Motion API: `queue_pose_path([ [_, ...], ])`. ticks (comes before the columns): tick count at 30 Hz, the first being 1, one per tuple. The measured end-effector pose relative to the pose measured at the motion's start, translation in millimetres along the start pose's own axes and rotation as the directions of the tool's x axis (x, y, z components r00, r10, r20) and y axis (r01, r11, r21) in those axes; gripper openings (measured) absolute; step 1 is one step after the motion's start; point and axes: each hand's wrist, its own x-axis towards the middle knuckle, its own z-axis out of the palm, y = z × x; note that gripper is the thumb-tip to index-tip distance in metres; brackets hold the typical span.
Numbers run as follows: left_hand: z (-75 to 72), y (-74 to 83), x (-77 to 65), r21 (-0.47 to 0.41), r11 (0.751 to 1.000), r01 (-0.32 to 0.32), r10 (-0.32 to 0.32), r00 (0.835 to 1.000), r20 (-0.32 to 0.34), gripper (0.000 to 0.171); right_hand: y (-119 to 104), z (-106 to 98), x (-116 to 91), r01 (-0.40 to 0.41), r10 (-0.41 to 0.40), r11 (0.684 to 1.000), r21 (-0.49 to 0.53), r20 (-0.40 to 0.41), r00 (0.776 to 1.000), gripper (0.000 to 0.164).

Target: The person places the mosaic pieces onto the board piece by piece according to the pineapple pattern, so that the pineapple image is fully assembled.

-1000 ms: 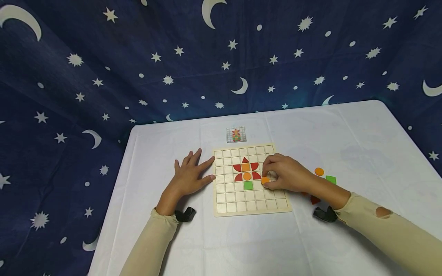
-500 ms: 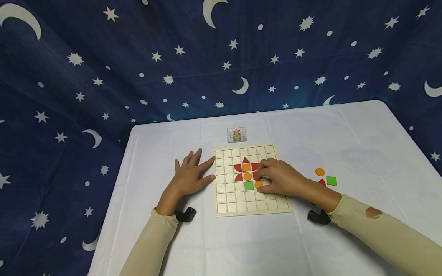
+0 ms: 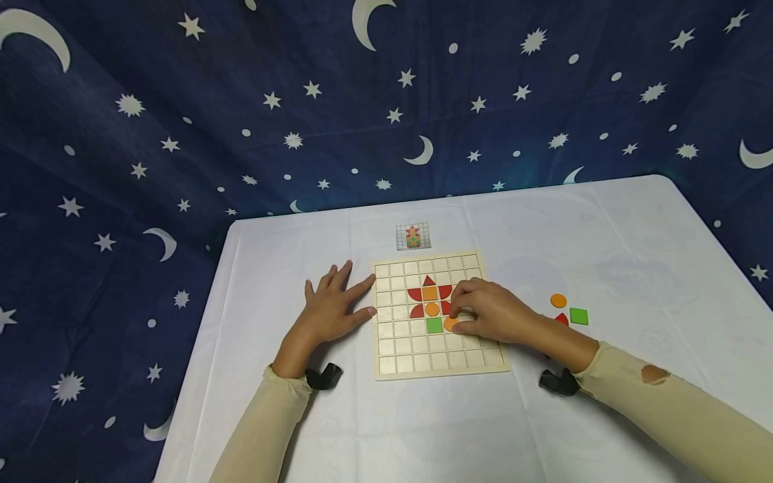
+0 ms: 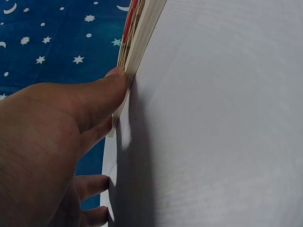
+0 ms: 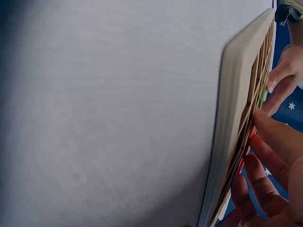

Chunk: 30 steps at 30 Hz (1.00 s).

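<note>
A pale wooden grid board lies flat on the table. My right hand pinches an orange disc with thumb and forefinger, down at the cell to the right of a green square. Above these sit another orange disc, an orange square, a red triangle and several red quarter-round tiles. My left hand is spread on the cloth, its thumb and forefinger touching the board's left edge, as the left wrist view also shows.
Behind the board lies a small pattern card with a similar figure printed on it. To the right are a loose orange disc, a green square tile and a red tile, partly hidden by my right forearm.
My right hand has moved left and slightly toward me, bringing the orange disc from the right side of the figure to beside the green square. My left hand has stayed still.
</note>
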Motion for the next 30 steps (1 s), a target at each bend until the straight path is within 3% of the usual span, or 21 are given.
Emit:
queue_pose_path([
  [8,1.2,-0.4,-0.2,-0.006,1.0,0.003,-0.003,1.0,-0.001,0.069,5,-8,-6,-0.056,0.056,0.998,0.041,0.014,0.998,0.014],
  [13,1.0,-0.4,-0.3,-0.006,1.0,0.0,0.0,1.0,-0.004,0.069,21,-27,-18,-0.054,0.058,0.995,0.089,-0.041,0.997,0.015],
  [22,1.2,-0.7,0.1,0.0,1.0,0.002,-0.002,1.0,-0.005,0.069,63,-67,-60,-0.146,0.146,0.989,0.013,-0.162,0.976,0.023],
  [30,3.9,-1.5,0.7,-0.009,1.0,-0.002,0.001,1.0,-0.023,0.069,101,-78,-92,-0.27,0.264,0.963,-0.025,-0.133,0.955,0.025],
])
